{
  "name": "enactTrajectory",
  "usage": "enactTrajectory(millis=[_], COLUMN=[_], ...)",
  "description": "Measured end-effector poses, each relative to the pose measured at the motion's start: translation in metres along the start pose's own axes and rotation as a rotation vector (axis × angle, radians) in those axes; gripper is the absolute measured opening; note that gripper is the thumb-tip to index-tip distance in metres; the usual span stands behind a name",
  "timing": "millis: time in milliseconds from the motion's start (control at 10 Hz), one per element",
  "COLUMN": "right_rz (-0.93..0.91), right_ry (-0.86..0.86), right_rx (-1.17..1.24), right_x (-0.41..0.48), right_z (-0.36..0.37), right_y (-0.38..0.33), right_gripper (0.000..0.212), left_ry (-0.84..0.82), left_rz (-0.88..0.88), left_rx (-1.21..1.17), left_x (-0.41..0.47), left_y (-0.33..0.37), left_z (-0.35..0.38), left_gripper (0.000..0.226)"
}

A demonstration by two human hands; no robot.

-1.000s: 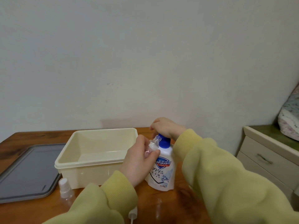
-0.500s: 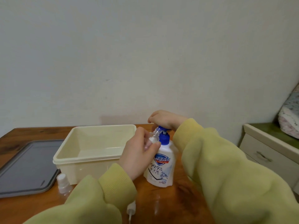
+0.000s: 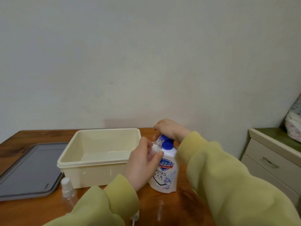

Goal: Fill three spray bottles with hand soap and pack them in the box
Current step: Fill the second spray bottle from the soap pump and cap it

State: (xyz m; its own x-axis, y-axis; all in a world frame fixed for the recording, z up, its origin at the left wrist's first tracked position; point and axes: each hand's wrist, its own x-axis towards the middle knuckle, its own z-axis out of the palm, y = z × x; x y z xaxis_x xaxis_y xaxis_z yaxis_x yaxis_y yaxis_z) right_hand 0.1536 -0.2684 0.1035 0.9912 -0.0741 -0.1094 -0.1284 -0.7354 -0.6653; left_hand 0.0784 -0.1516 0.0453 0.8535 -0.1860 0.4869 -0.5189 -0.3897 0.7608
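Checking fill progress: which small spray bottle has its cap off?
The spray bottle in the left hand, neck bare; the one by the tray remains capped.

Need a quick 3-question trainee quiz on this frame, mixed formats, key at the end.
1. True or false: the cream box already holds a spray bottle.
2. Which hand holds the small clear bottle at the pump? A) left hand B) right hand
3. Fill in: the capped spray bottle stands between the box and the grey ____.

Key: 1 false; 2 A; 3 lid. The right hand rests on the soap bottle pump.
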Motion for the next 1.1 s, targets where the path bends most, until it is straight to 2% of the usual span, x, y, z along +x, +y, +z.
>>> enactTrajectory(millis=[200,300,400,600,800,1100], right_rz=[-0.048,-0.022,-0.022,-0.080,-0.084,-0.088], right_ry=[-0.001,0.003,0.013,-0.005,-0.007,0.035], right_rx=[-0.059,0.005,-0.039,-0.036,-0.038,-0.086], right_x=[-0.008,-0.005,-0.006,-0.008,-0.017,-0.013], right_z=[-0.011,-0.002,-0.002,-0.008,-0.007,-0.003], right_y=[-0.011,-0.002,-0.004,-0.008,-0.007,-0.005], right_gripper=[0.037,0.036,0.035,0.024,0.041,0.034], left_ry=[0.033,0.018,-0.002,0.015,-0.002,-0.010], left_rz=[0.008,0.014,0.003,0.025,0.009,0.010], left_rx=[-0.007,0.017,0.024,0.026,0.012,0.009], left_x=[0.007,0.003,0.002,0.008,0.003,0.002], left_y=[0.008,0.003,0.000,0.005,0.004,0.001], left_z=[-0.005,-0.002,-0.003,-0.008,-0.005,-0.005], left_gripper=[0.019,0.020,0.021,0.021,0.020,0.021])
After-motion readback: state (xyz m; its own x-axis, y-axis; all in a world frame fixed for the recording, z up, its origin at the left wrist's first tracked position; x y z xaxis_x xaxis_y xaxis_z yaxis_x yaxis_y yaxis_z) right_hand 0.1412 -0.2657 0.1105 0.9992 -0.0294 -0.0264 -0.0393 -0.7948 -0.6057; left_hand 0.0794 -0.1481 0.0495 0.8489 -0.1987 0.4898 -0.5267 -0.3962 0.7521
